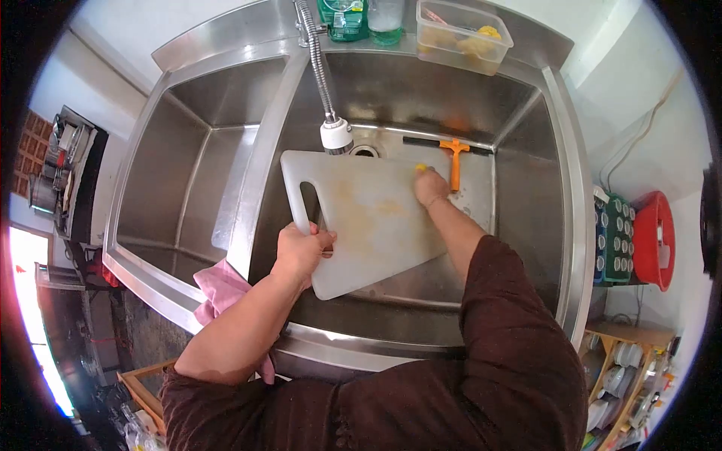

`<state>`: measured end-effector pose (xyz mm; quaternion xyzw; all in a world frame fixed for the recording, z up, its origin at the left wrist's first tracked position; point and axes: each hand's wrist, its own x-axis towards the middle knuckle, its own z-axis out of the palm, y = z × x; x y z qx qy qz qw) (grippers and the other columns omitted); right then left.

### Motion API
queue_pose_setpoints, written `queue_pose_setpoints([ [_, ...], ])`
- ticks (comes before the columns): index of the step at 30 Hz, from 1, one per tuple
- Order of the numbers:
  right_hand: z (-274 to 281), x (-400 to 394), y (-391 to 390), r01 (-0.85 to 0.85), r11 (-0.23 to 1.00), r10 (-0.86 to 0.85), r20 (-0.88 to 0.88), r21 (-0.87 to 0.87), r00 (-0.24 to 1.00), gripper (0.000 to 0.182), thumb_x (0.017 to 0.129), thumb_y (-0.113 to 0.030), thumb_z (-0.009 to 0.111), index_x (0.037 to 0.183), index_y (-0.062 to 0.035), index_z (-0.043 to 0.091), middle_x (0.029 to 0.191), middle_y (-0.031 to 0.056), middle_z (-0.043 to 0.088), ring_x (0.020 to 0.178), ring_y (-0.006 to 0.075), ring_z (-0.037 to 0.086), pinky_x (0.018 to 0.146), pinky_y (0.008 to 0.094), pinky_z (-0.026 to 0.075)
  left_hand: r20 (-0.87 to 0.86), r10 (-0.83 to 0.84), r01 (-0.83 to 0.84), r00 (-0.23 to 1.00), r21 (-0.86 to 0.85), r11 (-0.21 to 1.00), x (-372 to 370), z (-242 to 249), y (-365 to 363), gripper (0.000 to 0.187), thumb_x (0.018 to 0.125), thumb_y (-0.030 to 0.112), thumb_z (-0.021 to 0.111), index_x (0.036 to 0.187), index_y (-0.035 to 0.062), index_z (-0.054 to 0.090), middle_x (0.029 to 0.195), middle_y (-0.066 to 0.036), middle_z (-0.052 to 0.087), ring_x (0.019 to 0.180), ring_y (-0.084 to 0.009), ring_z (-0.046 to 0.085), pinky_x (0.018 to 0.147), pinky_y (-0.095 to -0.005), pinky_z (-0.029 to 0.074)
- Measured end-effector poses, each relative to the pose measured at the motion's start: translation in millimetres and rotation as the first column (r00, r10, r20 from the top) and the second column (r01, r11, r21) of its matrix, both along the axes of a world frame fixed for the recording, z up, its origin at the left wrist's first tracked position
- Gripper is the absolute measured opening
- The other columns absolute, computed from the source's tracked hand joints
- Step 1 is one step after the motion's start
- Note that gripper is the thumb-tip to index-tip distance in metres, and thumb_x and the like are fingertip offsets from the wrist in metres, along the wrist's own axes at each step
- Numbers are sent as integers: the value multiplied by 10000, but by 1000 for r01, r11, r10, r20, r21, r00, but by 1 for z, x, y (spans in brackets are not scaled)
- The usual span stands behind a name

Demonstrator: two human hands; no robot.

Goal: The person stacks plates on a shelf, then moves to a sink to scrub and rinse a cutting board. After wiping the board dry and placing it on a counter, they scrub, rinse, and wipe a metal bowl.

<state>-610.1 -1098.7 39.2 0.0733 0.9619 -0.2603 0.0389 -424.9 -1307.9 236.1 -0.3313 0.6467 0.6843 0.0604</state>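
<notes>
A white cutting board (368,218) with brownish-yellow stains is held tilted over the right basin of the steel sink. My left hand (301,252) grips it at the handle slot on its left side, fingers wrapped round the edge. On the board's upper right part, my right hand (431,186) is closed on a yellow sponge (420,167), of which only a small bit shows. Just beyond the board's top edge hangs the white tap head (336,137). An orange-handled squeegee (455,161) lies on the basin floor beside my right hand.
A plastic container (462,37) with yellow scrubbers, a cup of green liquid (386,21) and a green pouch (344,19) stand on the back ledge. A pink cloth (222,289) hangs over the front rim. At right are a red basin (653,240) and a bottle crate (615,237).
</notes>
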Motion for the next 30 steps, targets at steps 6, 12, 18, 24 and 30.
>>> queue_pose_setpoints([
  [6,150,99,-91,-574,797,492,-350,-189,798,303,840,-290,464,812,-11,579,796,185,607,731,382,581,654,443,466,14,8,-9,1000,17,1000,3,0,3,294,692,-77,621,733,74,371,657,-84,522,540,-156,525,474,-284,421],
  [12,49,41,-11,-438,890,446,-44,124,894,318,867,-258,390,872,-18,598,805,173,616,768,349,599,687,438,471,5,21,-21,1000,71,997,2,-6,-2,287,698,-78,617,746,67,374,663,-81,513,539,-156,518,467,-285,413],
  [18,41,51,1,-266,961,255,127,80,959,389,892,-275,315,905,-14,604,838,193,610,851,355,587,759,439,452,0,20,-20,1000,-12,1000,2,-1,1,280,701,-71,623,741,61,379,666,-80,519,540,-157,525,463,-284,416],
  [24,154,147,-56,-614,768,595,-150,-182,789,292,873,-281,423,833,-11,526,781,234,581,720,390,571,638,462,451,31,-3,6,1000,-88,996,3,1,3,275,703,-53,628,759,52,381,668,-82,520,541,-156,529,469,-289,424],
  [30,4,88,61,-361,918,350,92,166,932,341,874,-266,363,875,-7,585,823,214,608,790,360,602,683,457,474,23,-11,12,1000,-38,999,0,-2,0,256,707,-47,627,803,29,402,665,-63,502,540,-157,525,479,-294,430],
])
